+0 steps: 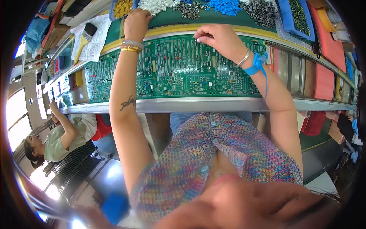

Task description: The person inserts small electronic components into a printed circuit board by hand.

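A long green circuit board, populated with many small components, lies in a metal-edged rail in front of me. At its far edge my right hand pinches a small white component between thumb and finger, close against the board. A blue wrist strap with a cord sits on that wrist. My left hand reaches past the board to a heap of small white components. Its fingers are bent together at the heap's near edge; whatever they may hold is hidden.
Along the back lie heaps of dark components, blue components and grey metallic pins. Blue bins stand at both ends, one with yellow parts. Printed sheets lie at left. A co-worker sits further left.
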The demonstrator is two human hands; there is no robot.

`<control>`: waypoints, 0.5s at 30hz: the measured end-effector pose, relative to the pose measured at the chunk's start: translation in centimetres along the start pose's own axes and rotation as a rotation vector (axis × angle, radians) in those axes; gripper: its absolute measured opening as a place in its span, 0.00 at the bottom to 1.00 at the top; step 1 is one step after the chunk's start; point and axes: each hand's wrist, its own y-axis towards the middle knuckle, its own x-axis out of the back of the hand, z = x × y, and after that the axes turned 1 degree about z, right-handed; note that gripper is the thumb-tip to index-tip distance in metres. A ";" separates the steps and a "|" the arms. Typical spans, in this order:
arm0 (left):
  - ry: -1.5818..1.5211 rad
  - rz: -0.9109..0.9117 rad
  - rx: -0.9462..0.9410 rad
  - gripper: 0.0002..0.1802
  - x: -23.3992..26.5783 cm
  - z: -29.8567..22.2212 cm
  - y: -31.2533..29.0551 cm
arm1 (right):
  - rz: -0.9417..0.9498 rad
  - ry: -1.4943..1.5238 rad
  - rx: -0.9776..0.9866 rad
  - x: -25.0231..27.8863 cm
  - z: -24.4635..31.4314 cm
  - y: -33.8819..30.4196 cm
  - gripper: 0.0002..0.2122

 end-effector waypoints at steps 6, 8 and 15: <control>-0.055 -0.042 -0.058 0.06 -0.1 0.2 -0.3 | -0.023 -0.161 0.180 -3.8 1.7 1.3 0.04; -0.157 -0.019 -0.001 0.07 0.1 0.6 -0.5 | -0.007 -0.188 0.238 -5.8 1.6 2.4 0.04; -0.540 0.056 0.168 0.08 3.4 -0.6 -4.6 | -0.061 -0.401 0.324 -9.8 1.5 5.0 0.01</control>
